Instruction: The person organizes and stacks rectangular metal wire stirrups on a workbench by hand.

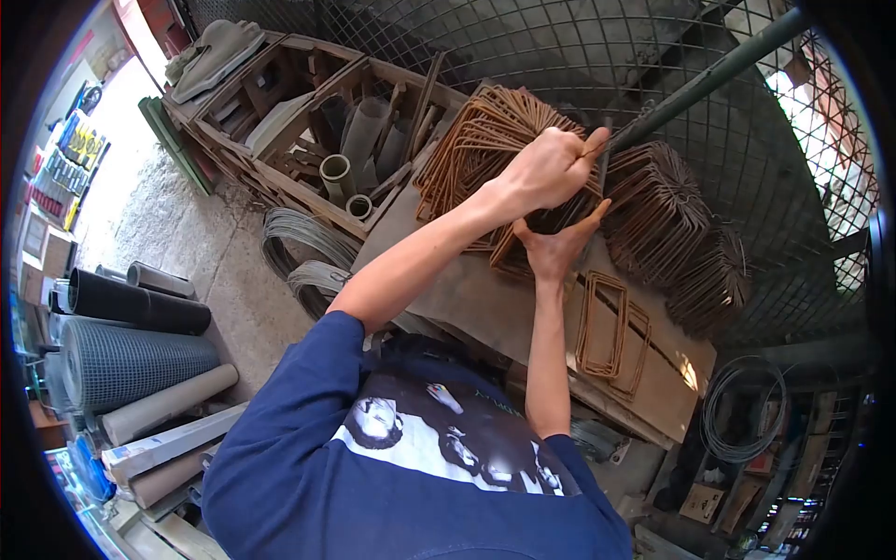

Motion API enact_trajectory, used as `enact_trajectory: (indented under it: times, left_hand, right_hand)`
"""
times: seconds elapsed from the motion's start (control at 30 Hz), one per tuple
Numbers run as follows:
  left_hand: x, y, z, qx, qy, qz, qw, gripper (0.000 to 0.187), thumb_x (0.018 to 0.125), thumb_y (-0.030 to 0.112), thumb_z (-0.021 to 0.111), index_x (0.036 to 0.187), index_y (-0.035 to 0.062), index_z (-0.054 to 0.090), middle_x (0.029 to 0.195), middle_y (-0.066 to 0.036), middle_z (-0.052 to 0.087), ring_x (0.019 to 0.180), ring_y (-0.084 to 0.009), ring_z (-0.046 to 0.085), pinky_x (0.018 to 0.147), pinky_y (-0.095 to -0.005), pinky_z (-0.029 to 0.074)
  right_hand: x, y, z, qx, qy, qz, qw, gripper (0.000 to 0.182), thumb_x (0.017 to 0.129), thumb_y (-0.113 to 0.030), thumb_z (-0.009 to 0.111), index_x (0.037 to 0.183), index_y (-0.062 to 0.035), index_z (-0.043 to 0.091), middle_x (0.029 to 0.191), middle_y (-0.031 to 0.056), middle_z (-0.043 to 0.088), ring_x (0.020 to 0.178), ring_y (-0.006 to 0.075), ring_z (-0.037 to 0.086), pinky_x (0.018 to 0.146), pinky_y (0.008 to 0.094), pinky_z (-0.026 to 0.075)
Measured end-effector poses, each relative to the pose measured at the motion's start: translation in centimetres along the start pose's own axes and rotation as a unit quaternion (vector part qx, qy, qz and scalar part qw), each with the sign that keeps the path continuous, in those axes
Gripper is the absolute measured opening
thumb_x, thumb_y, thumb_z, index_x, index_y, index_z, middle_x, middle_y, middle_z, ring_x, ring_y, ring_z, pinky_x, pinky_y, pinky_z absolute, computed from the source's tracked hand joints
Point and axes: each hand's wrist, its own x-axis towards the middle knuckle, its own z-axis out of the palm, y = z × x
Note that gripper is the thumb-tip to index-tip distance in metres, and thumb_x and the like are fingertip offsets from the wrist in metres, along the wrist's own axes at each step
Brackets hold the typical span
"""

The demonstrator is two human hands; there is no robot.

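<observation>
My left hand (551,170) is closed in front of a large bundle of rusty rectangular metal loops (495,126); what it grips, if anything, is hidden. Just below it is my right hand (558,250), its thumb and a finger spread wide apart beside the loops, with nothing clearly held. Both hands are over a wooden tabletop (457,294). To their right hangs or leans a darker bundle of loops (653,201), with another bundle (714,280) beyond it. A few separate loops (602,327) lie flat on the tabletop, nearer the right forearm.
A wooden crate (266,173) with pipes stands at the upper left. Wire coils (308,233) lie beside the table, and mesh rolls (140,359) are at the left. A green pole (714,79) slants before wire fencing. Another coil (744,411) is at the right.
</observation>
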Motion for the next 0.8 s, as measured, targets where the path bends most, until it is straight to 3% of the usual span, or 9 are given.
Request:
enact_trajectory:
  times: [0.03,0.1,0.13,0.2,0.3,0.47,0.67,0.73,0.8]
  left_hand:
    - [0.3,-0.5,0.1,-0.002,-0.003,-0.004,1.000,0.065,0.100,0.039,0.040,0.059,-0.0089,0.056,0.048,-0.026,0.050,0.044,-0.0396,0.053,0.049,-0.0433,0.045]
    - [1.0,-0.5,0.2,-0.009,-0.032,-0.053,0.998,0.060,0.101,0.029,0.042,0.055,-0.0078,0.051,0.040,-0.016,0.042,0.035,-0.0172,0.040,0.041,-0.0382,0.036]
    - [1.3,-1.0,0.4,-0.016,-0.050,-0.051,0.997,0.059,0.101,0.029,0.041,0.056,-0.0073,0.051,0.040,-0.015,0.041,0.035,-0.0166,0.039,0.041,-0.0379,0.037]
    - [2.0,-1.3,0.5,-0.014,-0.058,-0.043,0.997,0.060,0.101,0.030,0.040,0.056,-0.0071,0.050,0.040,-0.014,0.042,0.035,-0.0165,0.038,0.040,-0.0365,0.037]
    - [2.5,-1.3,0.3,0.034,-0.091,-0.063,0.993,0.060,0.102,0.032,0.036,0.061,-0.0084,0.052,0.044,-0.014,0.046,0.042,-0.0192,0.046,0.056,-0.0359,0.046]
    - [1.7,-1.8,-0.6,0.064,-0.119,-0.085,0.987,0.064,0.101,0.042,0.031,0.079,-0.0077,0.064,0.057,-0.016,0.055,0.061,-0.0256,0.057,0.070,-0.0363,0.047]
    - [2.1,-1.6,-0.8,0.090,-0.151,-0.091,0.980,0.069,0.099,0.053,0.032,0.082,-0.0059,0.065,0.066,-0.014,0.060,0.064,-0.0208,0.057,0.068,-0.0354,0.046]
    - [2.2,-1.2,-0.1,0.087,-0.097,-0.073,0.989,0.059,0.100,0.033,0.033,0.065,-0.0078,0.057,0.054,-0.022,0.052,0.058,-0.0366,0.058,0.071,-0.0432,0.049]
    - [2.3,-1.1,0.1,0.076,-0.096,-0.094,0.988,0.059,0.101,0.032,0.033,0.065,-0.0077,0.057,0.054,-0.022,0.052,0.058,-0.0370,0.057,0.071,-0.0432,0.048]
  right_hand:
    - [0.4,0.4,0.0,0.007,-0.015,0.010,1.000,0.146,0.050,-0.067,0.082,0.141,0.0152,0.001,0.139,0.0346,0.023,0.133,0.0438,0.026,0.110,0.0480,0.024]
    - [1.3,1.0,-0.3,-0.006,-0.031,0.015,0.999,0.146,0.050,-0.065,0.083,0.141,0.0151,0.002,0.141,0.0350,0.021,0.134,0.0438,0.025,0.110,0.0481,0.024]
    - [1.6,1.3,-0.6,-0.016,-0.041,0.010,0.999,0.145,0.051,-0.063,0.084,0.141,0.0150,0.002,0.142,0.0354,0.019,0.135,0.0437,0.023,0.111,0.0482,0.024]
    - [1.7,1.3,-1.1,-0.006,-0.044,0.019,0.999,0.142,0.052,-0.059,0.085,0.142,0.0147,0.003,0.145,0.0359,0.016,0.138,0.0437,0.019,0.111,0.0480,0.023]
    - [0.4,-1.1,-1.9,-0.192,-0.054,0.059,0.978,0.141,0.056,-0.061,0.082,0.142,0.0156,0.001,0.144,0.0390,0.014,0.137,0.0463,0.017,0.111,0.0513,0.021]
    - [-3.6,-1.8,-0.8,-0.083,-0.079,0.167,0.979,0.141,0.058,-0.062,0.080,0.143,0.0131,-0.003,0.145,0.0391,0.008,0.138,0.0493,0.011,0.110,0.0567,0.019]
    - [-2.3,1.3,-2.0,0.008,-0.104,0.081,0.991,0.139,0.058,-0.053,0.084,0.144,0.0098,-0.005,0.145,0.0361,0.011,0.137,0.0462,0.017,0.110,0.0528,0.024]
    - [-2.3,-0.7,-2.7,-0.230,-0.105,0.074,0.965,0.123,0.065,-0.049,0.081,0.144,0.0084,0.007,0.144,0.0325,0.019,0.135,0.0431,0.024,0.109,0.0476,0.028]
    - [-3.7,-2.7,-1.9,-0.151,-0.046,0.017,0.987,0.112,0.070,-0.046,0.079,0.142,0.0083,0.013,0.143,0.0321,0.023,0.134,0.0426,0.026,0.109,0.0464,0.029]
